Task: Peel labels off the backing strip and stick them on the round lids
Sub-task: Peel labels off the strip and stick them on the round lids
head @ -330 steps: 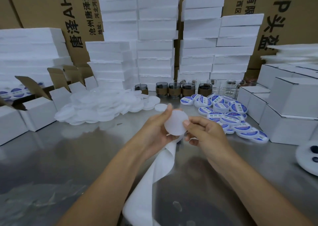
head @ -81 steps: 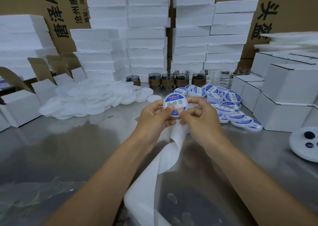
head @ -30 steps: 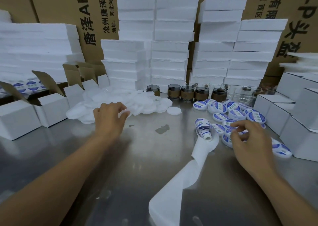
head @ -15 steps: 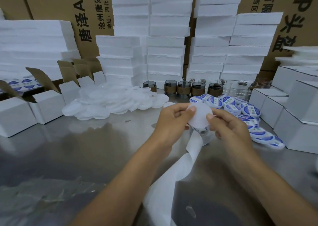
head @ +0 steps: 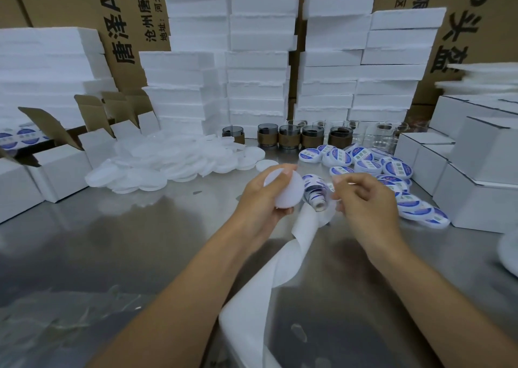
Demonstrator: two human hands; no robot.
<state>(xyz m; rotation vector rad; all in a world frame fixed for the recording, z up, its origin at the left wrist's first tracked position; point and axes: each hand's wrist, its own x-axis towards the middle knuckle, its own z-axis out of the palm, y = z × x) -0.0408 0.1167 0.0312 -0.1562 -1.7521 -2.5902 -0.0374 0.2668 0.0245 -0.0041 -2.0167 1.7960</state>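
My left hand grips a plain white round lid above the steel table. Just right of it lies the label roll with blue-and-white labels, its empty white backing strip trailing toward me. My right hand hovers beside the roll with fingers curled and thumb pinched to fingertips; what it pinches is too blurred to tell. A heap of blank white lids lies at back left. Labelled lids are piled at back right.
Open white cartons stand at left and closed white boxes at right. Foam slab stacks and brown cardboard boxes line the back. A row of dark glass jars stands before them. A white plate sits at the right edge.
My right hand has come off the lid and moved right to the label roll. My left hand keeps the blank lid, now tilted a little leftward.
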